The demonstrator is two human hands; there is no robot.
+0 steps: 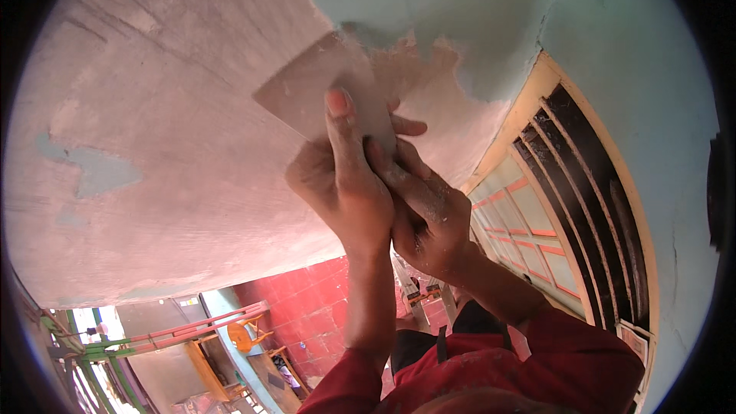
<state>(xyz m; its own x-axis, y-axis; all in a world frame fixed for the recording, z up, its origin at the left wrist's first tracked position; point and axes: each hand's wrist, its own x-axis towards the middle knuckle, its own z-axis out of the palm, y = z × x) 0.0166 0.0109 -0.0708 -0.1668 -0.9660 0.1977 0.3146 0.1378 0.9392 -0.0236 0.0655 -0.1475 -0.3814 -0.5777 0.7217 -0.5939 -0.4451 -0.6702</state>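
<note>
Both my hands grip a flat, grey, squarish scraper blade whose far edge lies against the wall, at the border of the peeling paint. My left hand is closed on it, thumb stretched along the blade's face and fingers partly hidden behind. Close against it, my right hand is closed round the blade's near end; dust marks its fingers. Any handle is hidden by the hands. The wall is mostly bare pinkish plaster, with pale blue-green paint above and a leftover paint patch on the left.
At right, a cream-framed opening with dark slats sits above a pale panel with red lines. Below are a red tiled floor, what looks like part of a ladder, an orange chair and a green and pink railing.
</note>
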